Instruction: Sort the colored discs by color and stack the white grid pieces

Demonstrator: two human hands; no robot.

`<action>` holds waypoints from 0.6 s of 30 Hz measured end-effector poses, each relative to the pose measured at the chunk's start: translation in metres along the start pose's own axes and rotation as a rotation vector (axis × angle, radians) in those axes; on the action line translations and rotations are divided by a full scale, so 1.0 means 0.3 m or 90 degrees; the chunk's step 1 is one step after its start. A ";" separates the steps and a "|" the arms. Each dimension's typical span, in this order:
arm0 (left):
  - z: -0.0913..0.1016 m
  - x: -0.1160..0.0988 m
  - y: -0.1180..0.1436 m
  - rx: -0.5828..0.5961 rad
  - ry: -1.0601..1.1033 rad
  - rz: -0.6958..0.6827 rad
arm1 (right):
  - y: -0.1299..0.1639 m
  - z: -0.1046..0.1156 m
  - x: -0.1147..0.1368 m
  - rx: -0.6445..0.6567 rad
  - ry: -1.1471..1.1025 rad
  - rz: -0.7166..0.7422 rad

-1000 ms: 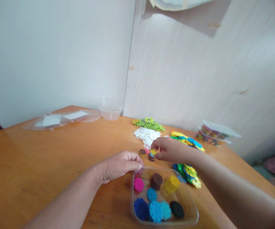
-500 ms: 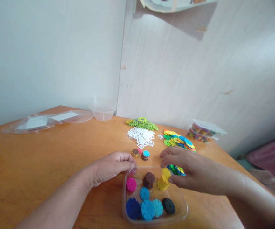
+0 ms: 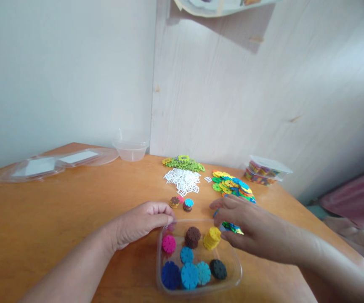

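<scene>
Far across the desk (image 3: 58,210): clear bowl (image 3: 130,150) by the wall, flat clear lids (image 3: 52,162) left of it, white pieces (image 3: 182,180), green pile (image 3: 184,164), lidded box (image 3: 267,169) rightmost.

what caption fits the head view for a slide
Left hand steadies a clear tray of colour-sorted toy discs while the right hand touches the yellow stack.

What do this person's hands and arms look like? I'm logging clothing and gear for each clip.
Both are bare. The left hand and right hand wear no gloves, and no rings, watch or bracelets show. Both forearms are uncovered as far as the picture's edge, with no sleeve in view. No markings, straps or cables show on either arm.
</scene>
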State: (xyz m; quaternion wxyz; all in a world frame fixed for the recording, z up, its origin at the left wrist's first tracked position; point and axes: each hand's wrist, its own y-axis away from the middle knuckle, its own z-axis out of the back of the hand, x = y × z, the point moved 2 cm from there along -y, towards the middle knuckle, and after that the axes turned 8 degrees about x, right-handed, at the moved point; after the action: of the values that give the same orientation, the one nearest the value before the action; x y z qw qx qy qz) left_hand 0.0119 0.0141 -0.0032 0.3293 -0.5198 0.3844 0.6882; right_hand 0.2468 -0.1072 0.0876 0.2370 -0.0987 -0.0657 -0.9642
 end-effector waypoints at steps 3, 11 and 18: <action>-0.004 -0.011 0.002 0.009 0.006 0.013 | 0.001 -0.014 -0.014 -0.086 -0.052 -0.021; -0.005 -0.022 0.005 0.002 -0.005 0.021 | 0.070 -0.190 -0.094 -0.332 -0.227 -0.226; -0.005 -0.028 0.015 0.002 0.010 0.028 | 0.123 -0.297 -0.116 -0.364 -0.290 -0.199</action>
State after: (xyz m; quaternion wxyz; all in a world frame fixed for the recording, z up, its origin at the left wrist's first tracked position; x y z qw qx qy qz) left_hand 0.0106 0.0101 0.0054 0.3122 -0.5163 0.3995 0.6902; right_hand 0.2801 -0.1397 -0.0038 0.0294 -0.3612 0.1404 -0.9214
